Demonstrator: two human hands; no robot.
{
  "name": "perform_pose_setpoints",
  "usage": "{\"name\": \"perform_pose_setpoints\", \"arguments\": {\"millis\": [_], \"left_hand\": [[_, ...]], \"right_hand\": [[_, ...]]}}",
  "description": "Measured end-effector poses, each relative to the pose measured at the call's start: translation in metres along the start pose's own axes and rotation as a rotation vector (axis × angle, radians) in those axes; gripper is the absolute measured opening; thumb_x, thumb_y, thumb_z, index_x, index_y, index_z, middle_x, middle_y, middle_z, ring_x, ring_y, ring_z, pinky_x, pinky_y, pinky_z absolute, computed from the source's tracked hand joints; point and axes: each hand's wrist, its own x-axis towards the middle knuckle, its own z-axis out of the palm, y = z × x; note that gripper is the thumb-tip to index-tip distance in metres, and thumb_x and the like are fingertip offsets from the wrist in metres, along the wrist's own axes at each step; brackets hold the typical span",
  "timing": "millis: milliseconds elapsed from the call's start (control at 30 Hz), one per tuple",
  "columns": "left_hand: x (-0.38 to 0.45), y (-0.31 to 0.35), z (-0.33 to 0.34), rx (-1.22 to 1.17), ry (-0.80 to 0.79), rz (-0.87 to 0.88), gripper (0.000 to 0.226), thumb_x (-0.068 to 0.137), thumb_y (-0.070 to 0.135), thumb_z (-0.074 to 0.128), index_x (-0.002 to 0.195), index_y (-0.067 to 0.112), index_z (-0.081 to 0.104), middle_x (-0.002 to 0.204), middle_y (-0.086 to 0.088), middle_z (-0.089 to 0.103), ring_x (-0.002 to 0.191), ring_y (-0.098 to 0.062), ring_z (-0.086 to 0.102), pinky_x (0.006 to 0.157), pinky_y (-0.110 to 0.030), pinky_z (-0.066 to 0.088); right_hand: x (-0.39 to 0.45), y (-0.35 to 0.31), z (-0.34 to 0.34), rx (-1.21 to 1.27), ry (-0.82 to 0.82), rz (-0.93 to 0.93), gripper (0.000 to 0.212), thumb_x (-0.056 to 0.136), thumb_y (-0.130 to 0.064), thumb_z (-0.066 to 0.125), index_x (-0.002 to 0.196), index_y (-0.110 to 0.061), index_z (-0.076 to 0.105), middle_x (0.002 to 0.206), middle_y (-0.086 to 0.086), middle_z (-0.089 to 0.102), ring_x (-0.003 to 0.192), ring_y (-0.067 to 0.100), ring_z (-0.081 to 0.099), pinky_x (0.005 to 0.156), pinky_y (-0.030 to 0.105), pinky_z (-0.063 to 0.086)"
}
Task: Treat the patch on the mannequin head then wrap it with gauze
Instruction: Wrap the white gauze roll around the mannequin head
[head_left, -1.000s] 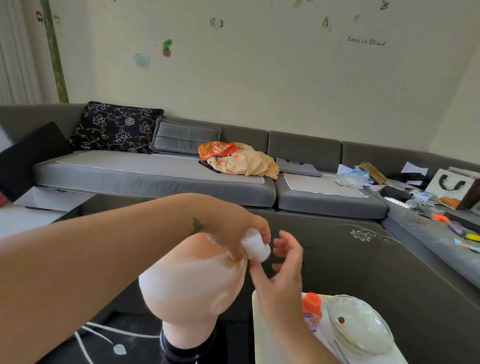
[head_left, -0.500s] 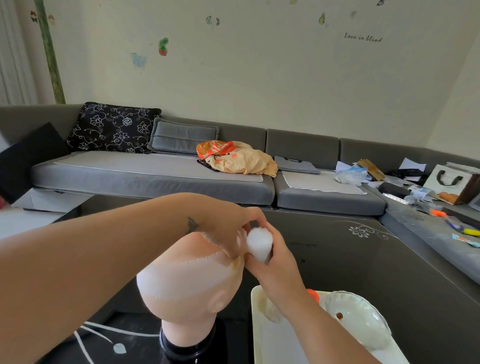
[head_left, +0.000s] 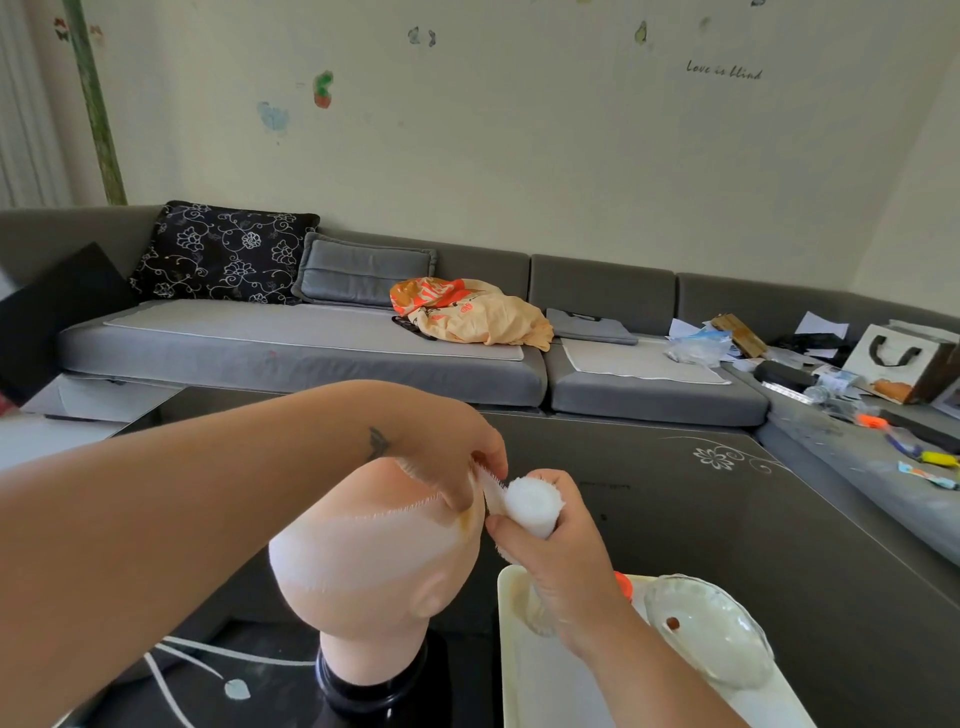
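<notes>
White gauze roll (head_left: 531, 506) in right hand (head_left: 558, 561); left hand (head_left: 452, 457) apparently pins gauze

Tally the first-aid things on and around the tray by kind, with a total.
Mannequin head: 1
Gauze roll: 1
White tray: 1
Glass bowl: 1
Orange-capped bottle, mostly hidden behind the right hand: 1
Total: 5

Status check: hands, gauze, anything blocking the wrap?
Left hand pins gauze on mannequin head. Right hand grips gauze roll. Nothing blocking.
</notes>
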Motion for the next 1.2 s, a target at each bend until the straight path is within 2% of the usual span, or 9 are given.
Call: {"name": "perform_pose_setpoints", "arguments": {"millis": [167,367,567,733,800,867,967,1100,1200], "left_hand": [[0.0,0.0,0.001,-0.013,-0.01,0.01,0.037,0.081,0.033,0.065,0.118,0.038,0.061,0.113,0.01,0.062,0.101,-0.013,0.059,0.088,-0.033,0.052],[0.001,-0.001,0.002,-0.059,0.004,0.021,0.019,0.083,0.03,0.064,0.098,0.042,0.064,0.107,0.013,0.063,0.092,-0.009,0.06,0.068,-0.02,0.045],[-0.002,-0.005,0.002,-0.079,0.03,0.034,0.016,0.081,0.032,0.066,0.092,0.044,0.067,0.113,0.013,0.06,0.101,-0.013,0.06,0.088,-0.033,0.052],[-0.003,-0.008,0.003,-0.074,0.052,0.05,0.013,0.083,0.036,0.065,0.076,0.048,0.062,0.112,0.014,0.06,0.1,-0.011,0.059,0.079,-0.025,0.05],[-0.004,-0.009,0.004,-0.082,0.06,0.049,0.011,0.084,0.038,0.063,0.077,0.047,0.063,0.112,0.014,0.06,0.099,-0.01,0.058,0.073,-0.022,0.046],[-0.008,-0.009,0.005,-0.12,0.072,0.056,0.013,0.087,0.036,0.059,0.083,0.046,0.066,0.115,0.016,0.059,0.102,-0.01,0.057,0.076,-0.021,0.046],[-0.021,-0.007,0.007,-0.181,0.251,0.079,0.019,0.092,0.031,0.053,0.095,0.043,0.068,0.119,0.019,0.055,0.109,-0.005,0.052,0.093,-0.023,0.04],[-0.045,0.0,0.024,-0.318,0.701,0.016,0.02,0.094,0.028,0.05,0.09,0.042,0.064,0.1,0.022,0.059,0.094,0.002,0.055,0.079,-0.018,0.041],[-0.067,0.007,0.053,-0.521,0.935,-0.05,0.018,0.089,0.025,0.053,0.083,0.04,0.06,0.086,0.024,0.063,0.085,0.006,0.057,0.065,-0.011,0.039]], "right_hand": [[-0.009,0.0,-0.001,0.039,-0.056,-0.018,0.034,0.07,-0.021,0.079,0.097,-0.03,0.059,0.084,-0.015,0.063,0.079,0.006,0.063,0.06,0.024,0.055],[-0.018,-0.005,0.003,0.055,-0.059,-0.026,0.039,0.06,-0.032,0.078,0.094,-0.027,0.058,0.081,-0.016,0.062,0.074,0.004,0.06,0.061,0.021,0.05],[-0.026,-0.01,0.006,0.072,-0.125,0.002,0.035,0.067,-0.023,0.075,0.098,-0.021,0.061,0.083,-0.007,0.064,0.073,0.008,0.061,0.062,0.028,0.055],[-0.031,-0.015,0.012,0.137,-0.162,0.009,0.034,0.068,-0.018,0.073,0.099,-0.012,0.061,0.083,0.003,0.065,0.069,0.008,0.06,0.06,0.026,0.053],[-0.033,-0.016,0.016,0.145,-0.164,0.004,0.035,0.068,-0.017,0.073,0.1,-0.011,0.06,0.086,0.006,0.064,0.07,0.007,0.059,0.061,0.024,0.052],[-0.035,-0.016,0.019,0.152,-0.164,0.004,0.036,0.067,-0.016,0.072,0.101,-0.013,0.059,0.085,0.002,0.064,0.072,0.005,0.059,0.063,0.022,0.05],[-0.038,-0.016,0.023,0.16,-0.155,0.016,0.035,0.067,-0.017,0.072,0.1,-0.02,0.06,0.083,-0.006,0.065,0.073,0.004,0.06,0.064,0.02,0.051],[-0.042,-0.014,0.03,0.158,-0.114,0.026,0.03,0.066,-0.02,0.071,0.091,-0.035,0.064,0.08,-0.009,0.065,0.071,0.003,0.06,0.065,0.02,0.052],[-0.045,-0.014,0.034,0.138,-0.094,0.021,0.029,0.073,-0.015,0.072,0.09,-0.036,0.062,0.082,-0.011,0.066,0.075,0.002,0.062,0.066,0.019,0.054]]}}
